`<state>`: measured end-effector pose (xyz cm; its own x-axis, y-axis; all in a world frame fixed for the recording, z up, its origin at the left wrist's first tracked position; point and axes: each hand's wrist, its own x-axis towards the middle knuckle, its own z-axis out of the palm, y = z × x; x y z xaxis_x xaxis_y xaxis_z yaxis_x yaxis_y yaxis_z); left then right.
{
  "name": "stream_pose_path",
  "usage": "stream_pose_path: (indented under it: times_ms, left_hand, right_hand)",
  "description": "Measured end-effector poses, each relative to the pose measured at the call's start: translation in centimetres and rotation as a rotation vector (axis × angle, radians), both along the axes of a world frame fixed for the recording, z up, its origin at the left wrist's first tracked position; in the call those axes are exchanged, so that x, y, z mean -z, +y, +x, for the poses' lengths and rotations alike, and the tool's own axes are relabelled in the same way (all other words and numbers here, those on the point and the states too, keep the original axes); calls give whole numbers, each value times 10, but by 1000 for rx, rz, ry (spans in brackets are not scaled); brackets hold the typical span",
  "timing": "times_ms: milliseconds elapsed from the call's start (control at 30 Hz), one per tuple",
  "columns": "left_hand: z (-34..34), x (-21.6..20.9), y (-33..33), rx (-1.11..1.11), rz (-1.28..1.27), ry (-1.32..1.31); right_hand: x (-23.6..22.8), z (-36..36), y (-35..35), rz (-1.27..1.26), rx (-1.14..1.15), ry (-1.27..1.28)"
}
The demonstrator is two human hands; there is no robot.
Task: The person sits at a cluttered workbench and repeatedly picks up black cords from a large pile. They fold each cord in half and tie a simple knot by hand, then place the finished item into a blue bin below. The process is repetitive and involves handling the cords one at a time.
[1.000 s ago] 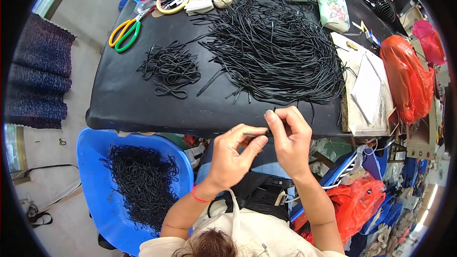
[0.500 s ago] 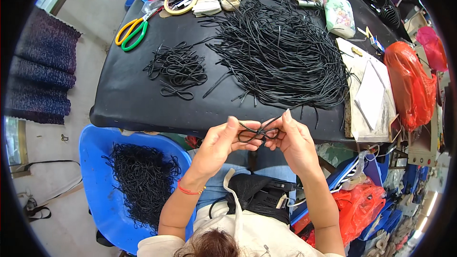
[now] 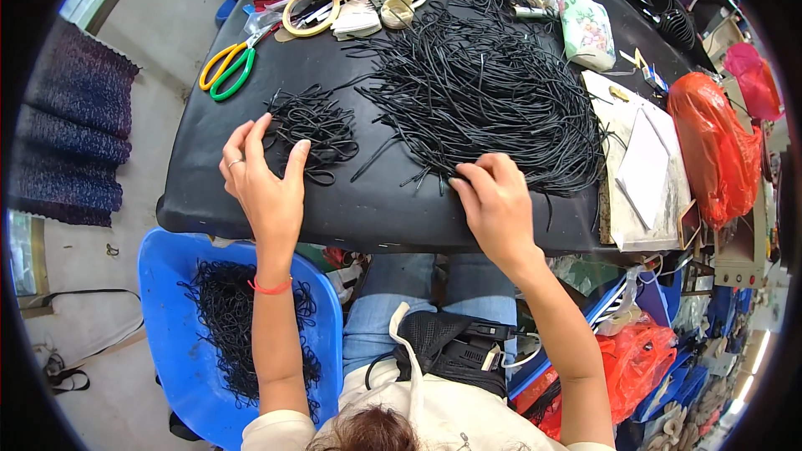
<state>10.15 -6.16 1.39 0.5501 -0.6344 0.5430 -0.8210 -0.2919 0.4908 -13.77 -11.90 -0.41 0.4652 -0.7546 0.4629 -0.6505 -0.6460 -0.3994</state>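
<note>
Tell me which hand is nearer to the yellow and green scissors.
Left. The left hand rests by the small pile of looped cords, just below the scissors. The right hand sits across the table at the big cord heap.

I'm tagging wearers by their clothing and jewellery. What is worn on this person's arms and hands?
Both forearms are bare; short pale cream sleeves show only near the shoulders. The left hand has a thin ring on one finger and a slim red-orange band at the wrist. The right hand shows no ring, band or glove.

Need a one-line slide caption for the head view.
Left hand rests by a small cord bundle; right hand touches the big cord pile.
</note>
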Motion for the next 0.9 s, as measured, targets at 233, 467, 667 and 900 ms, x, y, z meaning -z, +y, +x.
stream_pose_path:
  times_ms: [233,467,667,900]
  left_hand:
    - [-65,-12,8,611,-19,-88]
    - [-71,-5,18,723,33,-78]
    - [-69,-5,31,653,150,1266]
    - [-84,12,24,623,-138,1853]
  right_hand:
    - [-7,-2,4,-97,-86,-15]
    - [-18,3,13,-86,-259,-85]
    - [-33,3,-4,-10,-37,-324]
    - [-30,30,23,159,-232,-290]
